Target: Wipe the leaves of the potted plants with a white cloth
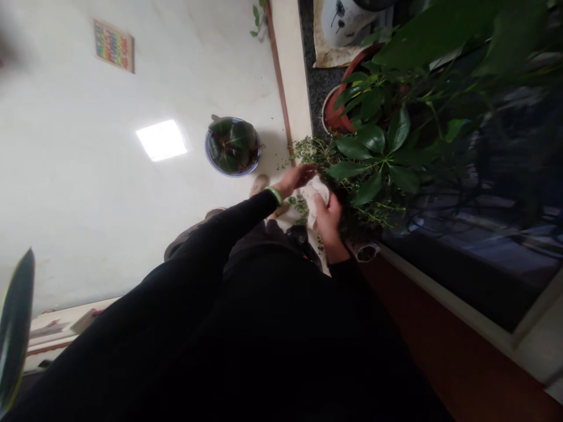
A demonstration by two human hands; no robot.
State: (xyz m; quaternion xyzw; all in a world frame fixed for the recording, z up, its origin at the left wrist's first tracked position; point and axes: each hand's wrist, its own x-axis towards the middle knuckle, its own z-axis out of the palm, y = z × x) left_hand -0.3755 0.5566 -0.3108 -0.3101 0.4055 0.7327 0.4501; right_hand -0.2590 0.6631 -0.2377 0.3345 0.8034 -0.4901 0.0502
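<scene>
My right hand (328, 218) is closed around a crumpled white cloth (315, 190), with the thumb lying on top of it. Just beyond the cloth, my left hand (298, 177) reaches out with a pale green bangle (275, 195) at its wrist. Its fingers look loosely bent and apart, by the stems of a small-leaved plant (310, 151). The fingertips are small and dim, and whether they touch a stem is hard to make out. More of the small-leaved foliage hangs below and to the right of both hands.
A broad-leaved plant (382, 155) and a terracotta pot (338, 111) stand on the dark ledge (315, 97) at right. On the pale floor sits a blue-rimmed pot (214, 166) with dark leaves. Windowpanes lie far right; a long leaf (17, 328) rises at lower left.
</scene>
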